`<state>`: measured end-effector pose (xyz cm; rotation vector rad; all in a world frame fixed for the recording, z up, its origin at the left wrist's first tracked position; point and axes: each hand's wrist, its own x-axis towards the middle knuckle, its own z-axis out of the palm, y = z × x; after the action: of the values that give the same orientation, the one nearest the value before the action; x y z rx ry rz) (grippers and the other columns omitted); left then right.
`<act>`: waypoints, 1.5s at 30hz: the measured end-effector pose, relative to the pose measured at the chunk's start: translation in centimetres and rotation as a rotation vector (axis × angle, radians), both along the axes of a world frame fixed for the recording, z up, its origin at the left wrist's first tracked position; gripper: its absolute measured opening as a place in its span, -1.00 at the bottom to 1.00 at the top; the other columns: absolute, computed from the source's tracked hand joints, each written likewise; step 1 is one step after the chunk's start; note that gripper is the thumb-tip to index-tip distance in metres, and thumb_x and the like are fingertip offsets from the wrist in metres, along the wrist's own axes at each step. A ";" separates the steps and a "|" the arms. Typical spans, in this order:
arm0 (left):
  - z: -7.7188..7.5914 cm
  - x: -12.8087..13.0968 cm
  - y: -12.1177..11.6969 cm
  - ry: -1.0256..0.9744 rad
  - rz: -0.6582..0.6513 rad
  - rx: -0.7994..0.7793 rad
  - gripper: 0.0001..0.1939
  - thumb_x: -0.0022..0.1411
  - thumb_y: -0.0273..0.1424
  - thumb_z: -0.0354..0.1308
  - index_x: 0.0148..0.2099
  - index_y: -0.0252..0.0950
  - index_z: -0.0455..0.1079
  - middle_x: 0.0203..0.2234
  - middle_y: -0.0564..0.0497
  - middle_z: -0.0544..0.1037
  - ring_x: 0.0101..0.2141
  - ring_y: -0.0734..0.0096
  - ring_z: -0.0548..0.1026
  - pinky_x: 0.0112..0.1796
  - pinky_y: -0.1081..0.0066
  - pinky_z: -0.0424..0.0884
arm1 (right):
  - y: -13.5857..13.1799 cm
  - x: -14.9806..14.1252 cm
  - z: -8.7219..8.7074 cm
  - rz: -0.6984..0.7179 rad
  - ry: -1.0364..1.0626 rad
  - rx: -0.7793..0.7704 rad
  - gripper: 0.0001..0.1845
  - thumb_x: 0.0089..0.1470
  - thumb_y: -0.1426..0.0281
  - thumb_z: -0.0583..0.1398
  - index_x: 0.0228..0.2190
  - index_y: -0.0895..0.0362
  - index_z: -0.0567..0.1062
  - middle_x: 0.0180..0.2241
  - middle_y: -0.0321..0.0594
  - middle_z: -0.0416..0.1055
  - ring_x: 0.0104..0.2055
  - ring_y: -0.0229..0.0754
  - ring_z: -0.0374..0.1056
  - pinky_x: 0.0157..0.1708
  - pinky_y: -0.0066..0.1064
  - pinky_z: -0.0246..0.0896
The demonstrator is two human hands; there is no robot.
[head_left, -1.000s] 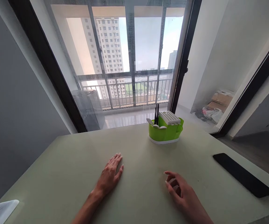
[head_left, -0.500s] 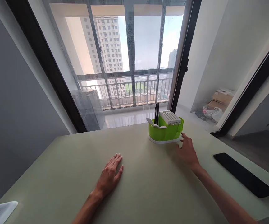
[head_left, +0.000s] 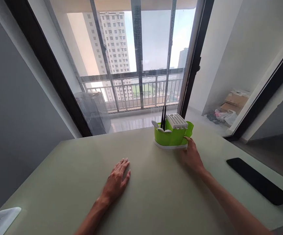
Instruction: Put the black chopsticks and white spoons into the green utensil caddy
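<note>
A bright green utensil holder (head_left: 170,138) with a white base and a white slotted block stands upright toward the table's far side. White spoons (head_left: 154,124) and black chopsticks (head_left: 164,118) stick up from its left part. At the holder's near right corner is my right hand (head_left: 192,155), its fingers bent against the green wall and the thumb low near the base. Part of that grip is hidden by the hand itself. My left hand (head_left: 117,176) lies flat on the table with fingers stretched forward and touches only the tabletop.
A long black mat (head_left: 259,181) lies on the table (head_left: 82,182) to the right. A white card-like object (head_left: 3,218) sits at the near left edge. Beyond the far edge is a glass door (head_left: 141,58); cardboard boxes and bags (head_left: 232,104) rest on the floor.
My right hand has closed in on the holder's corner, and the holder has shifted slightly left on the table. The left hand rests in place. The camera view has moved a little.
</note>
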<state>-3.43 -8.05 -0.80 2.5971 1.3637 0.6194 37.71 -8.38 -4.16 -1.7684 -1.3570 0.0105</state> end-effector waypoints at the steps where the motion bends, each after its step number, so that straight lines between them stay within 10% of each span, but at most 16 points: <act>1: 0.0 0.0 0.0 -0.001 -0.001 0.003 -0.53 0.49 -0.23 -0.02 0.34 -0.22 0.34 0.36 -0.10 0.35 0.39 0.16 0.24 0.37 0.02 0.20 | -0.2 -0.3 0.1 0.004 -0.006 -0.006 -0.29 0.13 0.42 0.08 0.32 0.07 0.16 0.35 0.14 0.11 0.30 0.21 0.24 0.05 0.00 0.39; 10: 0.0 0.2 0.1 0.013 -0.009 0.024 -0.54 0.49 -0.24 -0.02 0.33 -0.23 0.34 0.35 -0.11 0.37 0.38 0.15 0.25 0.36 0.01 0.22 | -1.8 -5.6 1.0 0.059 -0.058 -0.069 -0.36 0.17 0.48 0.08 0.28 0.03 0.26 0.44 0.19 -0.05 -0.06 0.07 0.53 -0.28 -0.19 0.44; 20: -0.3 0.0 0.1 0.013 -0.013 0.003 -0.55 0.50 -0.25 -0.04 0.33 -0.22 0.33 0.37 -0.12 0.34 0.39 0.15 0.23 0.37 -0.01 0.21 | -3.3 -11.4 1.3 0.171 -0.036 -0.056 -0.31 0.17 0.58 0.09 0.29 -0.05 0.27 0.48 0.11 -0.11 0.05 0.11 0.54 -0.23 -0.22 0.49; 26: 0.0 0.0 -0.1 0.014 -0.015 -0.001 -0.56 0.50 -0.24 -0.04 0.32 -0.21 0.33 0.37 -0.10 0.34 0.39 0.15 0.22 0.37 -0.01 0.21 | -4.2 -11.5 1.4 0.250 0.003 -0.021 -0.33 0.17 0.58 0.07 0.28 -0.04 0.26 0.50 0.07 -0.19 0.26 0.21 0.37 -0.16 -0.15 0.52; 32: 0.2 0.1 -0.1 0.008 -0.003 -0.012 -0.55 0.50 -0.22 -0.03 0.31 -0.21 0.34 0.36 -0.09 0.35 0.39 0.15 0.23 0.36 -0.01 0.22 | -4.4 -11.3 1.3 0.303 0.027 0.057 -0.32 0.14 0.59 0.08 0.27 -0.01 0.29 0.53 -0.02 -0.39 0.53 0.20 -0.20 0.15 0.04 0.36; 38: 0.3 -0.2 -0.1 -0.099 -0.004 -0.041 -0.58 0.46 -0.22 0.02 0.27 -0.19 0.38 0.29 -0.07 0.45 0.34 0.14 0.32 0.33 0.01 0.28 | -4.4 -11.3 1.1 0.362 0.049 0.076 -0.22 0.09 0.63 0.10 0.30 -0.06 0.27 0.53 -0.08 -0.33 0.52 0.12 -0.17 0.14 -0.05 0.40; 45: 6.5 0.2 2.9 -0.605 0.441 0.185 -0.63 0.44 -0.11 0.02 0.06 -0.22 0.46 0.07 -0.14 0.59 0.03 0.06 0.58 -0.04 0.14 0.56 | -4.5 -11.6 1.3 0.422 0.052 0.038 -0.07 0.03 0.65 0.11 0.39 -0.11 0.17 0.54 -0.02 -0.41 0.45 0.18 0.08 0.01 -0.13 0.48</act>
<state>-3.28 -5.19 5.73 1.9425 1.6962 1.5034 26.10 -12.87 -2.84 -1.4128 -1.6558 0.2580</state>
